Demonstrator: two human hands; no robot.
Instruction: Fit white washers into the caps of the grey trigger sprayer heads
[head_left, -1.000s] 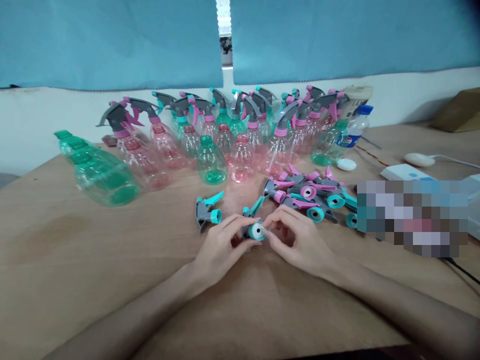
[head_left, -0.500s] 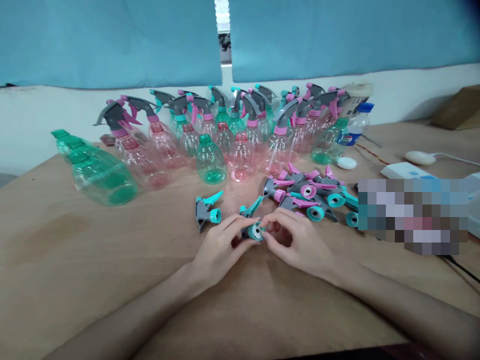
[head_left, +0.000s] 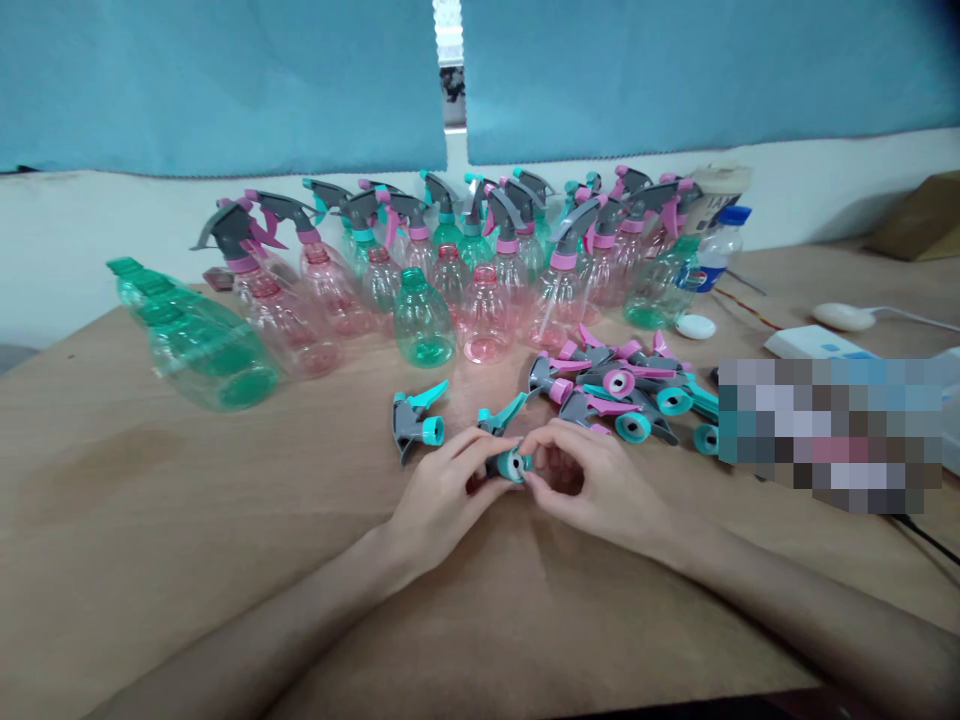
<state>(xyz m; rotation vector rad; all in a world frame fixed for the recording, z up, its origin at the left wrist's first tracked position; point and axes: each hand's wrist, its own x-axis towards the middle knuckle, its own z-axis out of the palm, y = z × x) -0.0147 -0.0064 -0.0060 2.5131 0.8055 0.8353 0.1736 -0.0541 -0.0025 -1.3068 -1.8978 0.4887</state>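
Between my hands is a trigger spray head with a teal collar [head_left: 513, 466], its open end turned toward me and a white ring visible inside. My left hand [head_left: 439, 495] is closed around it, thumb and fingers gripping the collar's left side. The thumb and forefinger of my right hand [head_left: 604, 480] pinch at the collar's right rim; its other fingers are curled. A grey and teal spray head [head_left: 411, 425] lies just left of my left hand. Teal and grey parts [head_left: 502, 412] show right behind my fingertips, partly hidden.
A pile of pink and teal spray heads [head_left: 619, 383] lies beyond my right hand. Behind stand bottles, some capped with spray heads, including an uncapped green bottle [head_left: 424, 325] and pink bottle [head_left: 485, 320]. Green bottles [head_left: 214, 355] lean at left. A white box [head_left: 814, 342] sits right.
My right fingertips have shifted slightly at the collar's rim, and the collar's opening faces me a little more. The bottles and loose spray heads have stayed put.
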